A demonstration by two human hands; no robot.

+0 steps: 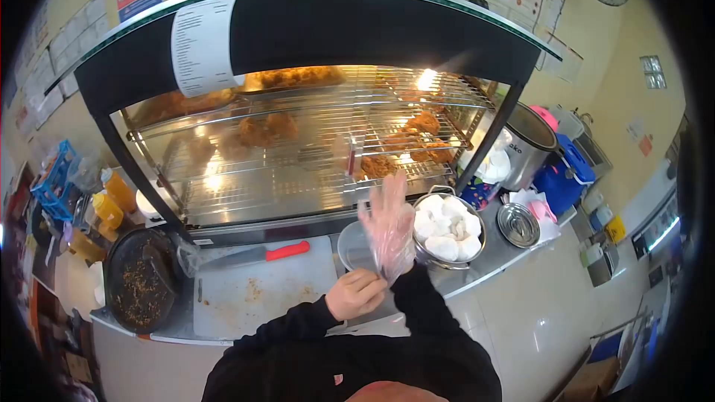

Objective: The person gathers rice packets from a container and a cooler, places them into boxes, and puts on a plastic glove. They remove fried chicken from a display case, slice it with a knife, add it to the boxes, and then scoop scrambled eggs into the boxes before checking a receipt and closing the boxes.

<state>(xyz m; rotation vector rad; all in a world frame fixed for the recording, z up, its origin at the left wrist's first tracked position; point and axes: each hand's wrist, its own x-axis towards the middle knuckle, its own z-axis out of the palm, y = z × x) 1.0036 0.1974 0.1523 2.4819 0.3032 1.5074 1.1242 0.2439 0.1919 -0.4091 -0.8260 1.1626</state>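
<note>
My right hand [390,227] is raised with its fingers apart, inside a clear plastic glove. At its wrist, my left hand [357,294] is closed on the glove's cuff. Just right of the gloved hand is a metal pot [477,251] with white wrapped bundles [445,228] in it. A clear bowl [353,246] stands behind my hands, partly hidden by the glove. To the left, a knife with a red handle [287,251] lies on a white cutting board [257,294] dotted with crumbs.
A glass warming cabinet [298,227] with fried chicken [378,167] on its racks rises behind the counter. At left are a black pan [141,279] with crumbs and sauce bottles [108,210]. A steel cooker [526,149], a blue jug [564,175] and metal lids [518,225] are at right.
</note>
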